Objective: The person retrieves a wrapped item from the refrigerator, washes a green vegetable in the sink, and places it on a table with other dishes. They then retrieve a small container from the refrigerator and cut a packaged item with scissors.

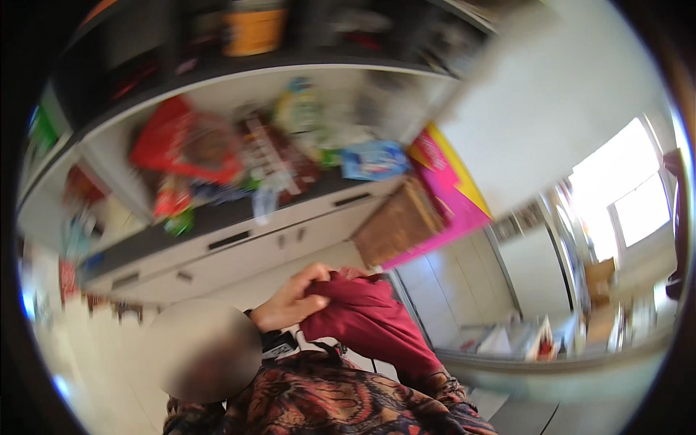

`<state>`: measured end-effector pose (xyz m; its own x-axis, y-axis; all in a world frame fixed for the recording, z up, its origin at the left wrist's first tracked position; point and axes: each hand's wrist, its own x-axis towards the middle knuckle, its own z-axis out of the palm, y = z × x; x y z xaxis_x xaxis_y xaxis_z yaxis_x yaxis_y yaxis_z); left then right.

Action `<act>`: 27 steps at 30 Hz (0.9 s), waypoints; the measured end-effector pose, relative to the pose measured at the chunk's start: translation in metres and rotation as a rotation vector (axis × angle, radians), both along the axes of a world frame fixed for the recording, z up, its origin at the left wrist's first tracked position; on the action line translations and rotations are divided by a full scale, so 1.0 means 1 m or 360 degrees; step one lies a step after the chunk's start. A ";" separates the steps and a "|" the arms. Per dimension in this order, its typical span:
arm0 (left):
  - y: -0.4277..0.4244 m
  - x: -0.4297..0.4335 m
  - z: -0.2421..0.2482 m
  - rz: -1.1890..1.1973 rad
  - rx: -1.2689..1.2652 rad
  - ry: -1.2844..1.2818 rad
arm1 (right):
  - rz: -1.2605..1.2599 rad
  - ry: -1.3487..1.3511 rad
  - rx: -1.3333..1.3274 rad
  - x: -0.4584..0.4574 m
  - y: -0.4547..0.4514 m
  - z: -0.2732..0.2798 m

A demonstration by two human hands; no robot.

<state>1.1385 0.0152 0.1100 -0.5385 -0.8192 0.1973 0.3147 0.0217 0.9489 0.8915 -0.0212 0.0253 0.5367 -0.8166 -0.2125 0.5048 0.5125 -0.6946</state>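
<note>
My left hand [293, 299] pinches the edge of a dark red cloth [370, 321] between thumb and fingers, in front of my chest. The cloth looks like a sleeve or oversleeve and runs down over my right forearm to the patterned cuff [443, 380]. My right hand is mostly hidden by this fabric; whether its fingers grip anything does not show. Below both arms lies my patterned top [315, 397]. A dark strap with a tag [280, 345] hangs near my left wrist. A round blurred patch covers the area left of that wrist.
Ahead stands a cabinet with drawers [228, 239]. Its shelf holds a red bag [168, 141], a blue packet [375, 160] and other packages. A brown box [399, 223] leans by a pink and yellow board [457, 201]. To the right is a cluttered counter [544, 353] beneath a window [625, 190].
</note>
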 end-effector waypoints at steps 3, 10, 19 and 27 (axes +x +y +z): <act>-0.018 -0.050 -0.002 0.0320 0.0493 0.0287 | -0.0259 0.0416 -0.0282 -0.070 0.054 0.010; -0.072 -0.221 -0.061 -0.0161 -0.0481 -0.0526 | -0.1021 -0.0136 -0.0301 -0.178 0.107 0.054; -0.017 -0.435 -0.062 -0.1029 0.0981 0.0025 | -0.1762 0.0779 -0.0268 -0.268 0.097 -0.008; -0.057 -0.540 -0.103 -0.0870 0.1490 0.0057 | -0.1687 0.1280 -0.0029 -0.326 0.085 0.018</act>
<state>0.5989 -0.0418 0.0069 -0.8827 -0.3038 -0.3585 0.0900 -0.8580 0.5057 0.5653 0.0643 0.0436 -0.6253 -0.7652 -0.1532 0.0999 0.1162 -0.9882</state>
